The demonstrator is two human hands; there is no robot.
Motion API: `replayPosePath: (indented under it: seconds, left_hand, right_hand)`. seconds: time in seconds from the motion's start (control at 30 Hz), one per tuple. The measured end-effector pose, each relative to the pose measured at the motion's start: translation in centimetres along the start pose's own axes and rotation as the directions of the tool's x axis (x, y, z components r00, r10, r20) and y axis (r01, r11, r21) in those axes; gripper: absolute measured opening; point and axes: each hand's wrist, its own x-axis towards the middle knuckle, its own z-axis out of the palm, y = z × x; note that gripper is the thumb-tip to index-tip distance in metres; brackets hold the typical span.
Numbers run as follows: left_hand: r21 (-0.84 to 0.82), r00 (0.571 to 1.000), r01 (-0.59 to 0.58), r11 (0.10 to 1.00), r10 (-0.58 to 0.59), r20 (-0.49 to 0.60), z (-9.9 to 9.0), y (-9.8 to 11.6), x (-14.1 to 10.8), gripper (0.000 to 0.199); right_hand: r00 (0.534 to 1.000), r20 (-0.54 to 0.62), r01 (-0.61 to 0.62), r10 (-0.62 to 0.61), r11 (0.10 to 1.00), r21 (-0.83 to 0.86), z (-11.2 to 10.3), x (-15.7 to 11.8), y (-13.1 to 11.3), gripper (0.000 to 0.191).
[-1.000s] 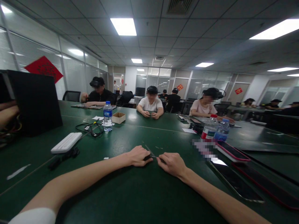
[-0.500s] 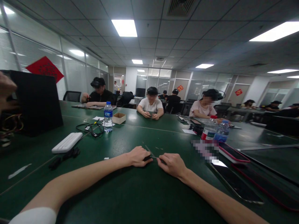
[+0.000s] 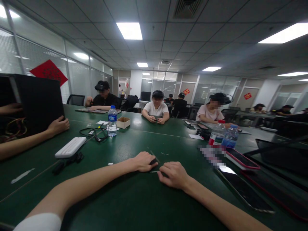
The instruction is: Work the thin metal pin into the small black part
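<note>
Right hand is pinching 1 end of a thin pale strip over the green table; left hand is clasping a small dark piece just beyond, fingers curling tight. Farther out, a blue-capped bottle is standing beside an open box, and 3 people are sitting across.
</note>
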Motion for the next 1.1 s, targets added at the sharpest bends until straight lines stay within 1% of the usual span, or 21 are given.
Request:
replayPosePath:
  seconds: [0.07, 0.13, 0.2, 0.27, 0.4, 0.53, 0.63, 0.83, 1.1]
  left_hand:
    - [-0.014, 1.0, -0.006, 1.0, 0.006, -0.008, 0.0, 0.0, 0.0, 0.041]
    - [-0.022, 1.0, -0.008, 1.0, 0.008, -0.022, 0.1, 0.0, -0.1, 0.04]
    - [-0.029, 0.999, -0.005, 1.0, 0.004, -0.034, 0.2, 0.1, -0.1, 0.037]
    - [-0.039, 0.999, -0.001, 0.999, -0.001, -0.04, 0.2, 0.1, -0.1, 0.034]
    - [-0.085, 0.998, 0.026, 0.996, -0.03, -0.047, 0.1, 0.2, -0.3, 0.029]
    - [-0.17, 0.996, 0.046, 0.984, -0.057, -0.063, 0.1, 0.2, -0.3, 0.028]
    - [-0.205, 0.995, 0.056, 0.977, -0.072, -0.069, 0.5, 0.1, -0.3, 0.028]
    - [-0.219, 0.992, 0.043, 0.975, -0.068, -0.104, 1.4, -0.2, -0.3, 0.025]
    - [-0.251, 0.994, 0.022, 0.968, -0.049, -0.1, 1.1, -0.3, -0.3, 0.029]
  right_hand:
    - [0.986, 0.023, -0.165, 0.164, 0.985, 0.041, 0.1, 0.0, 0.3, 0.031]
    - [0.948, 0.069, -0.315, 0.311, 0.947, 0.068, 0.1, 0.0, 0.7, 0.034]
    - [0.91, 0.122, -0.405, 0.395, 0.911, 0.072, 0.2, 0.1, 1.0, 0.036]
    - [0.887, 0.164, -0.446, 0.432, 0.893, 0.063, 0.2, 0.2, 1.1, 0.038]
    - [0.869, 0.196, -0.471, 0.454, 0.881, 0.048, 0.2, 0.2, 1.3, 0.039]
    - [0.878, 0.231, -0.44, 0.419, 0.897, 0.048, 0.0, -0.1, 1.9, 0.038]
    - [0.877, 0.254, -0.429, 0.407, 0.903, 0.032, -0.1, -0.3, 2.2, 0.036]
    - [0.876, 0.243, -0.424, 0.417, 0.905, -0.026, 0.4, -0.3, 2.0, 0.036]
    - [0.869, 0.249, -0.431, 0.428, 0.901, -0.046, 0.5, -0.2, 1.9, 0.039]
